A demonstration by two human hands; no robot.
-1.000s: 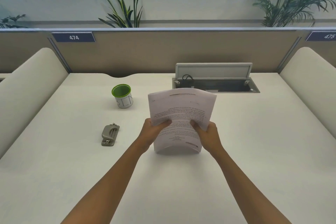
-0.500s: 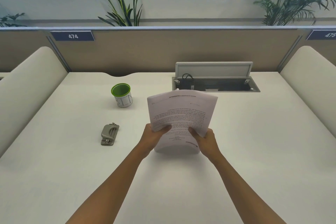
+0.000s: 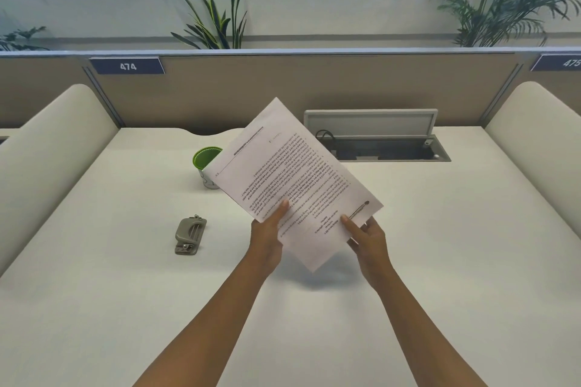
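Note:
A stack of printed white paper sheets (image 3: 292, 179) is held up above the middle of the white desk (image 3: 440, 261), turned diagonally with its text upside down to me. My left hand (image 3: 267, 240) grips its lower left edge, thumb on top. My right hand (image 3: 367, 240) pinches the lower right edge, thumb on the page and fingers behind. One corner of the stack points down toward the desk, lifted off it.
A grey hole punch (image 3: 189, 235) lies left of my hands. A white cup with a green rim (image 3: 206, 166) stands behind it, partly hidden by the paper. An open cable hatch (image 3: 383, 141) sits at the back right. Padded dividers flank the desk.
The paper stack stood upright on the desk, bowed, gripped at both sides. Now it is lifted off the desk and rotated diagonally, flatter, its top swung to the left.

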